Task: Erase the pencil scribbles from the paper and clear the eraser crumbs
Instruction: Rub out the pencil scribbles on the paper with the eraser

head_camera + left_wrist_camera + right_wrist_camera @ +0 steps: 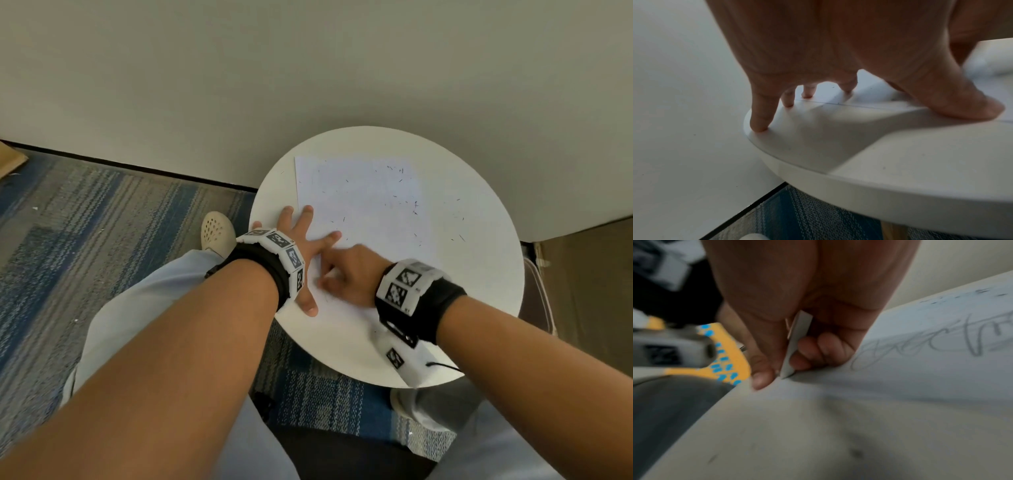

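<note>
Only the right wrist view shows the white eraser [795, 344] pinched in the right hand [797, 313], long axis steep, tip down on the paper [920, 378], pencil scribbles [931, 344] just beyond; left hand [301, 246] spread flat on the paper

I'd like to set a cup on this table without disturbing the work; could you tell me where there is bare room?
The table is bare between the paper and its right rim, apart from stray crumbs. The near-left is crowded: the left hand pins the paper and the right hand works beside it.
</note>
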`<state>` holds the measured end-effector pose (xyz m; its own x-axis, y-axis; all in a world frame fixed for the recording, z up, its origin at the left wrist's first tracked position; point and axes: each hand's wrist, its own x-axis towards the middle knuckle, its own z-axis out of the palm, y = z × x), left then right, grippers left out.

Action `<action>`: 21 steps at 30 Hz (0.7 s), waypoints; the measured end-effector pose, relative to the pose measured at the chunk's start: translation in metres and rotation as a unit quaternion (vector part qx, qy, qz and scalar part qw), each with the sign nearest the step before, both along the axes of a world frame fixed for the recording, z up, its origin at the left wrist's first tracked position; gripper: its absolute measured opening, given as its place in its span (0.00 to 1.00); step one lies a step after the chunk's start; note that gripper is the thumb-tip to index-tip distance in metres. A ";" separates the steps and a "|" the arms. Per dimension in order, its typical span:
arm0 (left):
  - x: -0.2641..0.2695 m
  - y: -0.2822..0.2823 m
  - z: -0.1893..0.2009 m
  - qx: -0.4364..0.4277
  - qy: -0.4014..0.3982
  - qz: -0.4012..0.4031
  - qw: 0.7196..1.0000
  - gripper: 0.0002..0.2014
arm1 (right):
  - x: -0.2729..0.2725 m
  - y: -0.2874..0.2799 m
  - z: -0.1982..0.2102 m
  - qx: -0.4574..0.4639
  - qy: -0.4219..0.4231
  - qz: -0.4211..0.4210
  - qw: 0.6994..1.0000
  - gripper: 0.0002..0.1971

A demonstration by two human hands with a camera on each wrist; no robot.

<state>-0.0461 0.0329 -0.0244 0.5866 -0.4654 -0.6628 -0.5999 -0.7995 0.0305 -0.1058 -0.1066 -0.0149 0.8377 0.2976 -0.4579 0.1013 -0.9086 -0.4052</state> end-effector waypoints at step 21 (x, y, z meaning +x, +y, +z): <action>-0.001 -0.001 0.002 0.009 -0.003 0.002 1.000 0.67 | 0.007 -0.016 0.002 -0.002 -0.004 -0.009 1.000 0.08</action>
